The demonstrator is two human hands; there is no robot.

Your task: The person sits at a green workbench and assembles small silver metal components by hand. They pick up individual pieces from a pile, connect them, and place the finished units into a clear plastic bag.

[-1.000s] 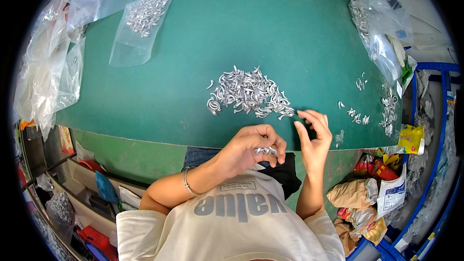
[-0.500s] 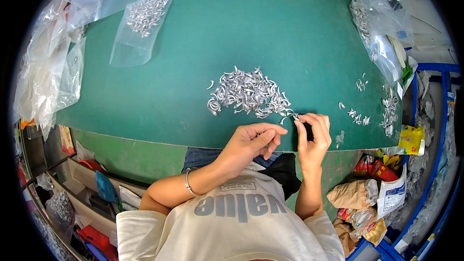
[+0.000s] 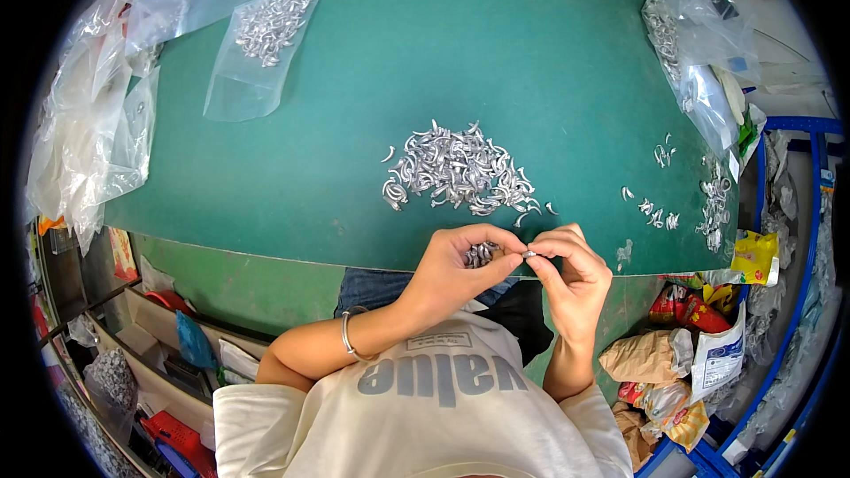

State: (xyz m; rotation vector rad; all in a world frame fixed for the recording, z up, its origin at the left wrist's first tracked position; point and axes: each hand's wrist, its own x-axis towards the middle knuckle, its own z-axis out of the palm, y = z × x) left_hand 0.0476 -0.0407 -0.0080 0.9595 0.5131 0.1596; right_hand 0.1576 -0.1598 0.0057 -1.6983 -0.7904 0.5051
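A heap of small curved silvery metal pieces (image 3: 460, 166) lies on the green tabletop (image 3: 274, 181) in front of me. My left hand (image 3: 443, 270) is cupped around several of the same metal pieces (image 3: 481, 254), which show in its palm. Between the fingertips of my right hand (image 3: 577, 281) is one small metal piece (image 3: 529, 254), held right beside the left thumb tip. Whether the left thumb also grips that piece cannot be made out. A single loose piece (image 3: 552, 209) lies just beyond the right fingers.
Smaller groups of metal pieces (image 3: 713, 204) lie toward the right edge. A clear bag of pieces (image 3: 270, 26) rests at the far left, near empty plastic bags (image 3: 97, 142). Blue shelving (image 3: 797, 283) and paper packages (image 3: 646, 356) stand at right; a box (image 3: 146, 323) is below left.
My right hand has drawn back from the heap's edge to the left thumb with a piece in its fingertips. The left hand has turned, and the pieces in its palm now show.
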